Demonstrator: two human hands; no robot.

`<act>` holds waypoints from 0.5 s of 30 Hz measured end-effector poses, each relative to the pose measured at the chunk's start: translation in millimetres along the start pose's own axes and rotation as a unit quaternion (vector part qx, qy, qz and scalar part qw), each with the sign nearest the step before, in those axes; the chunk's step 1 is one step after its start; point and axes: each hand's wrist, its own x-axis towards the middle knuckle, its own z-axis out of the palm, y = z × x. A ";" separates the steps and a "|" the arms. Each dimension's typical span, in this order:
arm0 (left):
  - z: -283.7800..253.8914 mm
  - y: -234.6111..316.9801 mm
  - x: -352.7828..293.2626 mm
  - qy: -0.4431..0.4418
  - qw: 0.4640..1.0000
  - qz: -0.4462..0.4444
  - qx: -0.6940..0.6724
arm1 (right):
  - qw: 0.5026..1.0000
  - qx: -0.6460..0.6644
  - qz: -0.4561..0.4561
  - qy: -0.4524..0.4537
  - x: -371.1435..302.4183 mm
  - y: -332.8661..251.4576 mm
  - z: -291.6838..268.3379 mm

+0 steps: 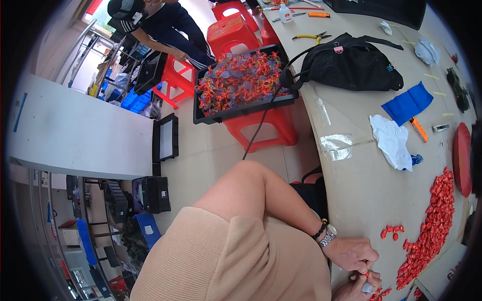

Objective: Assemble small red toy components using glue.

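Note:
My left hand, wearing a watch and a dark bead bracelet, is closed at the table's near edge. Its fingertips pinch a small red piece, only partly visible. Just below and touching it, my right hand is closed round a small whitish object, whose kind I cannot make out; the picture's lower edge cuts this hand off. Beside my hands lie a few red pieces. A long heap of small glossy red pieces stretches over the table to the right, with a small cluster nearer.
On the table are a white cloth, a blue pouch, an orange cutter, a black bag, pliers and a white bottle. A black crate of red-and-purple pieces rests on a red stool. Another person stands behind.

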 end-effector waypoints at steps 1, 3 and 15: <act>-0.1 0.1 0.4 0.000 1.000 0.003 -0.001 | 1.000 -0.014 -0.014 0.002 0.0 0.6 -0.3; -0.9 0.7 -0.7 -0.004 1.000 0.001 0.004 | 1.000 -0.007 -0.001 0.001 -1.1 -4.2 1.2; -3.3 -2.1 -1.2 -0.037 0.999 0.003 0.022 | 0.999 0.032 0.025 -0.001 -2.3 11.6 -6.9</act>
